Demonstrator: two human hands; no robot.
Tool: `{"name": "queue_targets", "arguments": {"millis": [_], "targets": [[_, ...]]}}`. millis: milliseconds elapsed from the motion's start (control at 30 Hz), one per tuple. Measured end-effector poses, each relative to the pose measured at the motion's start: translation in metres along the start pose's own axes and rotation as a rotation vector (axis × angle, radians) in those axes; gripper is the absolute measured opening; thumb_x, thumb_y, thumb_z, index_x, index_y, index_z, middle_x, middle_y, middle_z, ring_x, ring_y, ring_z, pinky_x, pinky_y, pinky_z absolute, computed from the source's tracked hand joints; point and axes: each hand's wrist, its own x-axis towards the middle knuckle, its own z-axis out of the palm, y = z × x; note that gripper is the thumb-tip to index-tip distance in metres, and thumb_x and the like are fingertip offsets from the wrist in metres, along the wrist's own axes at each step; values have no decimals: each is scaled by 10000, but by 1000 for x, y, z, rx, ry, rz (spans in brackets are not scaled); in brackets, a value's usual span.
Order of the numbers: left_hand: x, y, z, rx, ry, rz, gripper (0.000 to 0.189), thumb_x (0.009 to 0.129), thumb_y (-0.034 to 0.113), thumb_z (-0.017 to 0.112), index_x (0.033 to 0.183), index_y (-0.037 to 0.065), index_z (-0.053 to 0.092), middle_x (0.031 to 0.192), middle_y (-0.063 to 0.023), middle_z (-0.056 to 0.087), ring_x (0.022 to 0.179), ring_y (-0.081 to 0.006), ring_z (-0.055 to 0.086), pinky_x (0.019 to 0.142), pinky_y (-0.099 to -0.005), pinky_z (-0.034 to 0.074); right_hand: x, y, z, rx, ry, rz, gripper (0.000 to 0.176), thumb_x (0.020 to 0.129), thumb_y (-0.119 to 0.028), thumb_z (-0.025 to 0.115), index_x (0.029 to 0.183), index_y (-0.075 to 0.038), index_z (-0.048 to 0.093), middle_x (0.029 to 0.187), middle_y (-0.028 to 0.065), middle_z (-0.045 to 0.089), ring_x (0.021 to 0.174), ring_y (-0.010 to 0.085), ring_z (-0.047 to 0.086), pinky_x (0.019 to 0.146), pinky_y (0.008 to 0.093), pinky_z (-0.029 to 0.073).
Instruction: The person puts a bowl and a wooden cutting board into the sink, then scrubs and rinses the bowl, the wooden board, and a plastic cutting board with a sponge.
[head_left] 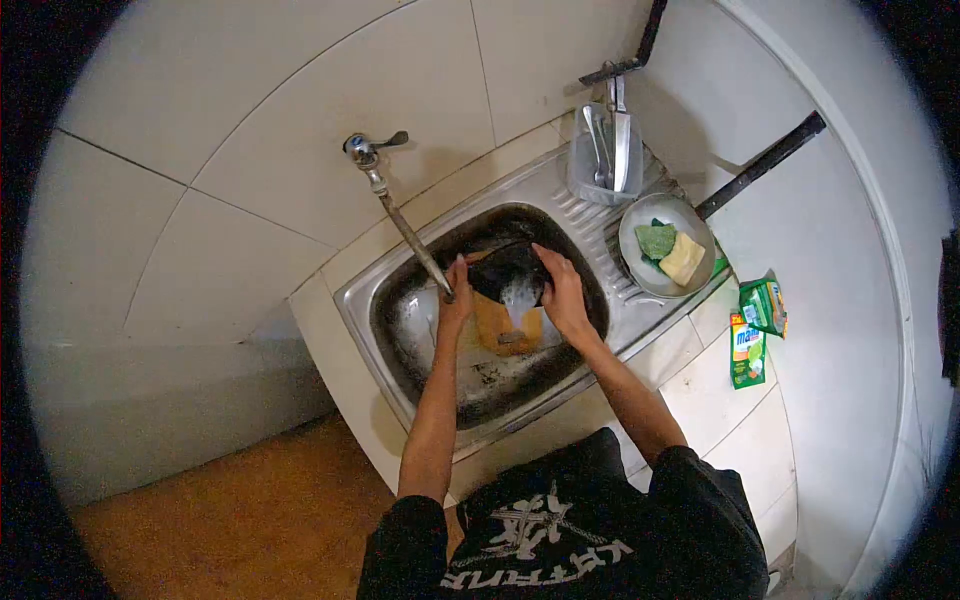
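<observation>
Over the sink (385,375), my left hand (457,295) and my right hand (563,290) grip a black bowl-like dish (505,270) from its two sides. A white patch, like foam or glare, shows on its near part. Below it sits a yellow-orange container (490,325), partly hidden by the dish. My left hand is right at the end of the tap spout (415,238). The fingers of my right hand curl over the dish's rim.
A metal bowl (632,270) with a green scouring pad (655,241) and a yellow sponge (683,260) stands on the drainboard. Behind it is a clear cutlery holder (580,165) with a knife (622,150). Green packets (763,305) lie on the right counter.
</observation>
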Motion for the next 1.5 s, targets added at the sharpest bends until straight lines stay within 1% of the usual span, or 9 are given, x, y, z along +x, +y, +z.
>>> {"name": "queue_targets", "arguments": {"millis": [200, 633, 833, 933, 1000, 1133, 1267, 1333, 1500], "targets": [[-46, -23, -18, -1105, -377, -500, 614, 853, 524, 329, 1304, 109, 299, 1290, -118, 379, 1086, -317, 462, 911, -439, 390, -17, 20, 44, 295, -102, 17, 595, 570, 122, 365, 1141, 2, 480, 1102, 226, 500, 1075, 368, 452, 956, 380, 304], [-108, -86, -43, -1592, 171, -224, 430, 829, 372, 456, 1142, 78, 489, 1109, -101, 541, 996, -243, 518, 858, -418, 422, 11, -48, 93, 263, -629, -218, 558, 706, -70, 474, 1257, -73, 387, 1224, 204, 429, 1105, 317, 423, 920, 397, 338], [-108, -73, -41, -1648, 286, -197, 390, 813, 300, 515, 1115, 53, 514, 1111, -89, 543, 1029, -231, 504, 900, -364, 395, 17, -8, 122, 1274, -947, 508, 467, 725, -101, 456, 1184, -18, 477, 1122, 130, 533, 976, 210, 501, 853, 313, 369], [-99, -46, -36, -1490, 206, -19, 375, 811, 272, 524, 1116, 53, 526, 1163, -81, 522, 1073, -213, 482, 928, -345, 370, 9, -1, 133, 1220, -560, 750, 340, 794, -156, 434, 1074, 0, 544, 997, 84, 580, 858, 183, 532, 779, 296, 400], [-83, -52, -27, -1451, 165, 10, 348, 807, 222, 534, 1109, 49, 544, 1212, -73, 491, 1101, -202, 468, 943, -341, 352, 6, 25, 165, 445, -240, 504, 357, 859, -266, 369, 1007, -6, 565, 904, 62, 586, 802, 165, 534, 746, 307, 412], [-64, -52, -22, -990, 347, -1, 329, 813, 230, 571, 1076, 33, 572, 1174, -69, 523, 1090, -182, 472, 947, -320, 339, 6, 42, 151, 69, -342, 502, 356, 886, -280, 350, 988, -11, 560, 864, 90, 580, 838, 192, 544, 748, 299, 410], [-74, -17, -26, -776, 486, 65, 333, 831, 258, 559, 1077, 33, 573, 1124, -64, 554, 1080, -177, 476, 949, -303, 327, 1, 17, 130, 423, -353, 626, 329, 892, -261, 351, 989, -11, 541, 898, 109, 581, 874, 227, 542, 783, 326, 407], [-74, -14, -29, -610, 454, 128, 313, 832, 227, 542, 1121, 107, 564, 1179, -52, 514, 1097, -171, 447, 953, -318, 325, 10, -11, 103, 1071, -370, 1118, 325, 891, -274, 350, 978, -12, 523, 894, 114, 581, 873, 226, 542, 774, 341, 400], [-55, -33, -20, -564, 322, 105, 423, 882, 325, 446, 1223, 76, 457, 1251, -84, 446, 1174, -201, 377, 990, -313, 251, 4, 4, 121, 530, 128, 725, 309, 880, -276, 387, 947, -2, 513, 855, 92, 569, 804, 174, 524, 704, 307, 394]]}}
